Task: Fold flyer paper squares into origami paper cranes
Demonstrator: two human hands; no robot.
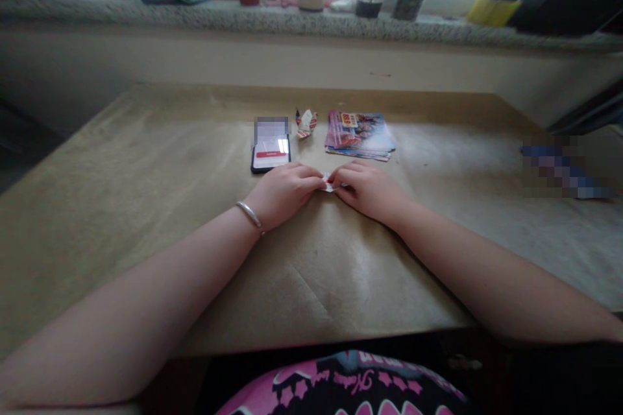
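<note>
Left hand [288, 190] and right hand [366, 189] fingers pinch small white-and-red paper piece [329, 187], likely light, flexible, easily torn; best held by opposite edges.

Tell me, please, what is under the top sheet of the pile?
Under the top sheet, the edges of more sheets show along the near side. Most of their printed faces are covered, so I cannot count them.
</note>
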